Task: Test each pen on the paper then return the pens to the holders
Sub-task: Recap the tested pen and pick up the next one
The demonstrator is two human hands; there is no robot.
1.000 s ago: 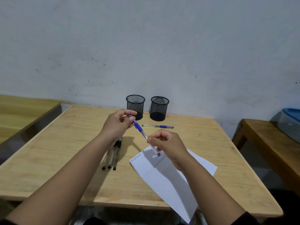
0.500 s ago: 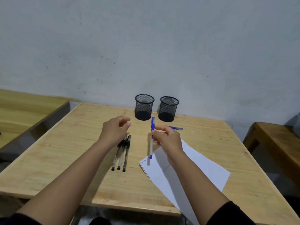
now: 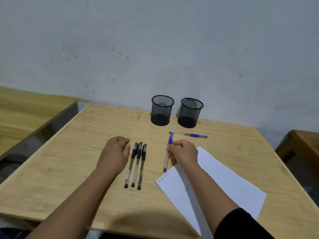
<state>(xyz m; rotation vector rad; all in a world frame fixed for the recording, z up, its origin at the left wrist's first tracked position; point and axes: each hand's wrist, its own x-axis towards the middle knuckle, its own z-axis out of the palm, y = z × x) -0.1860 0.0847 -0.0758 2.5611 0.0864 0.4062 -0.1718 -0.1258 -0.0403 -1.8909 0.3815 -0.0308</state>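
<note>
My right hand (image 3: 183, 152) pinches a capped blue pen (image 3: 167, 158) that points away from me, low over the table just left of the white paper (image 3: 224, 183). The paper has small blue scribbles at its near-left corner. A second blue pen (image 3: 189, 134) lies crosswise in front of the two black mesh holders (image 3: 162, 110) (image 3: 189, 112), which look empty. Three black pens (image 3: 137, 165) lie side by side on the table. My left hand (image 3: 114, 153) rests with relaxed fingers just left of them, holding nothing.
The wooden table (image 3: 77, 152) stands against a grey wall. Another wooden table top (image 3: 25, 111) is at the left and a wooden bench (image 3: 303, 144) at the right, each across a gap.
My left hand let go of the blue pen and dropped beside the black pens. My right hand turned the pen lengthwise and lowered it toward the table left of the paper.
</note>
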